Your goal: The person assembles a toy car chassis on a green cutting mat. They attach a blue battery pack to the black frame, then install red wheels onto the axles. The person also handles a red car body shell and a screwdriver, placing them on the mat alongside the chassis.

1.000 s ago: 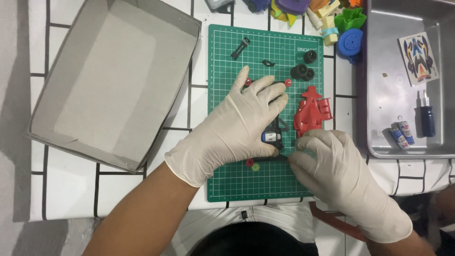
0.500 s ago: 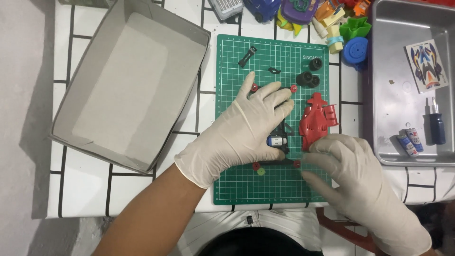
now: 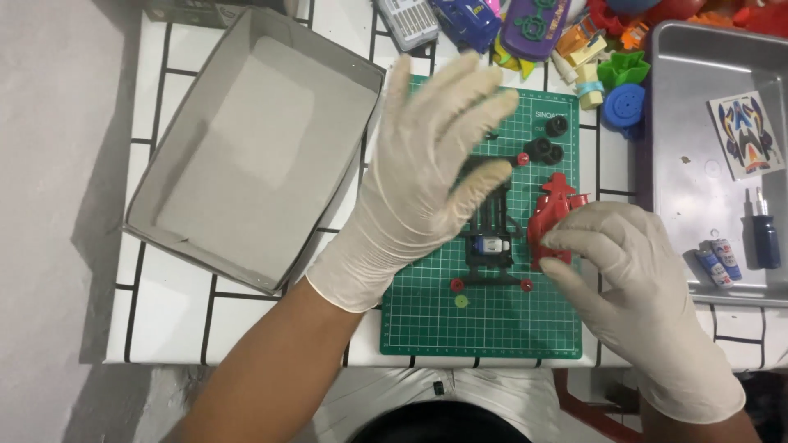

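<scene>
Both my hands wear pale latex gloves. My left hand [image 3: 427, 172] is raised above the green cutting mat [image 3: 427, 316], fingers spread, holding nothing. Under it on the mat lies a black toy-car chassis [image 3: 490, 238] with a small blue and silver motor and red hubs. My right hand [image 3: 624, 279] pinches the red car body shell [image 3: 550, 217], which lies just right of the chassis. Three black tyres [image 3: 547, 143] lie at the mat's far end. A small yellow-green gear [image 3: 461, 301] rests near the chassis.
An empty grey cardboard box lid [image 3: 246, 156] sits left of the mat. A metal tray [image 3: 698, 172] on the right holds a sticker sheet [image 3: 745, 135], a small screwdriver [image 3: 763, 234] and two batteries [image 3: 718, 261]. Colourful plastic toys [image 3: 574, 41] crowd the back edge.
My left hand has lifted off the chassis and spread open above the mat. My right hand has shifted up onto the red body shell. The view has moved closer.
</scene>
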